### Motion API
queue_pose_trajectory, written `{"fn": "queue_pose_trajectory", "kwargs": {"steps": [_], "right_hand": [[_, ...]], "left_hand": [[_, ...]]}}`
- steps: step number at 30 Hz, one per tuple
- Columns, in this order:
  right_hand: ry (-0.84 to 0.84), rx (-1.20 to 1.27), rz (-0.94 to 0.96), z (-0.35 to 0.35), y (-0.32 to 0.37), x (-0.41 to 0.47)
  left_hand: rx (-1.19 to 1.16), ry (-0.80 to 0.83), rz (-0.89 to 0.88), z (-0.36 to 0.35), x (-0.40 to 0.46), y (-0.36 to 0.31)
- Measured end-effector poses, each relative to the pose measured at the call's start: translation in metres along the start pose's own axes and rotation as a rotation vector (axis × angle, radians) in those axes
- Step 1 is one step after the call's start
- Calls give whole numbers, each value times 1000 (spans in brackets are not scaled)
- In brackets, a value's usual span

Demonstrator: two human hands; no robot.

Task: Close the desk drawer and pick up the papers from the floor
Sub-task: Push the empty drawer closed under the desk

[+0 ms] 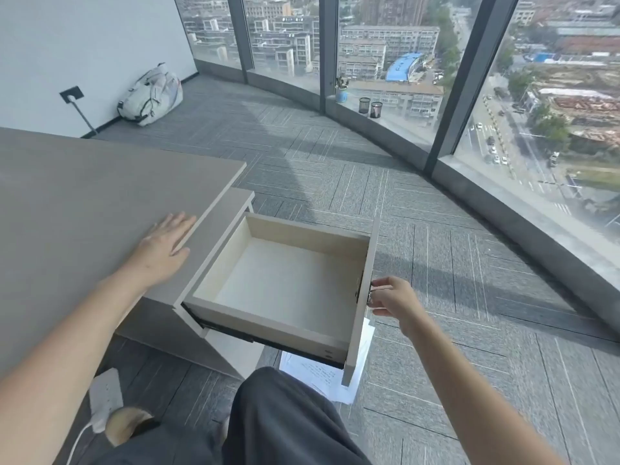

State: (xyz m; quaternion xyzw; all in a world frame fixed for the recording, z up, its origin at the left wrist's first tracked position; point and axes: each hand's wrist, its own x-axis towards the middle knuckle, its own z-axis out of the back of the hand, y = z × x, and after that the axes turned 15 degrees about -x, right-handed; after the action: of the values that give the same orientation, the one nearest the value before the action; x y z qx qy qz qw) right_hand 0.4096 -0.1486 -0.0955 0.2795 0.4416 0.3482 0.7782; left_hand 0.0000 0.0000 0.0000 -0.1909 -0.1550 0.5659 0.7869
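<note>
The desk drawer (364,297) is pulled far out of the cabinet under the grey desk (84,203); its pale wooden inside is empty. My right hand (391,298) is at the outer face of the drawer front, fingers curled around a small metal lock or key there. My left hand (166,243) lies flat on the desk top near its edge, fingers spread, holding nothing. White printed papers (322,377) lie on the carpet beneath the open drawer, partly hidden by the drawer and by my dark-trousered knee.
A white power strip (105,397) with a cable lies on the floor by the desk base. A grey backpack (151,94) leans on the far wall. Mesh pen cups (370,107) and a potted plant (341,88) stand on the sill of the curved window.
</note>
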Motion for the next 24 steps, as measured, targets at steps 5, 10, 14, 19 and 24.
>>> {"fn": "queue_pose_trajectory", "kwargs": {"steps": [5,10,14,19,24], "right_hand": [[116,42,-40,5,-8,3],[110,121,-58,3,-15,11],[153,115,-76,-7,-10,20],[288,51,-91,-20,2,29],[466,-66,-68,-37,20,32]], "left_hand": [[-6,-21,2,-2,1,-1],[19,-35,-17,-4,3,2],[77,-29,-16,-6,5,8],[116,-34,-22,-8,6,11],[104,-44,-32,-7,4,9]]}}
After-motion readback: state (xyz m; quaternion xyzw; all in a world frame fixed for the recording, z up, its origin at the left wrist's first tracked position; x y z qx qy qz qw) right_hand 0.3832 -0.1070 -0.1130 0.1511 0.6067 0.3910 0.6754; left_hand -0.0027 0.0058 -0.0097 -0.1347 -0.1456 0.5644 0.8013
